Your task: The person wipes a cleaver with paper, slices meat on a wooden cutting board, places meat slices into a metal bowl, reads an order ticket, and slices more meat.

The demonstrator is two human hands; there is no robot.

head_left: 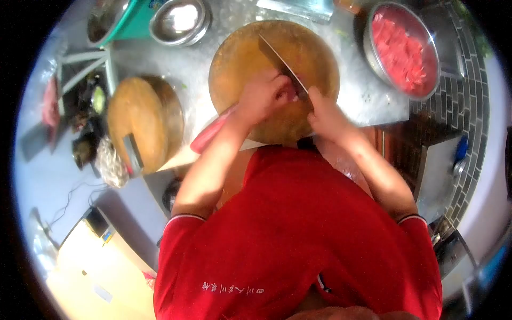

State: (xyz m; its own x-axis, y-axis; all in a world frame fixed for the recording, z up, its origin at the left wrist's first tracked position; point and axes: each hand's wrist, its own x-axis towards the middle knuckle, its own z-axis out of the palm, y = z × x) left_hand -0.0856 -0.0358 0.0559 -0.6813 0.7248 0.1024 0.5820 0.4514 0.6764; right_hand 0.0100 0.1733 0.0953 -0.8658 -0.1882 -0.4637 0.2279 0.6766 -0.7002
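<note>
A thick round wooden chopping board (234, 53) lies in front of me. My right hand (324, 113) is wrapped round the handle of a kitchen knife (284, 62), whose blade slants across the board toward the far left. Close to the blade, my left hand (265, 97) has its fingers curled down on a piece of meat (292, 96), mostly hidden under the fingers. A long strip of reddish meat (212, 129) sticks out past the board's near-left edge, partly behind my left forearm.
A metal bowl (368, 53) of sliced red meat (402, 50) stands at the right. Stacked metal bowls (180, 21) sit at the far left, near a green tub (124, 26). Another round chopping board (136, 114) stands left, a dark-handled object (132, 152) against it.
</note>
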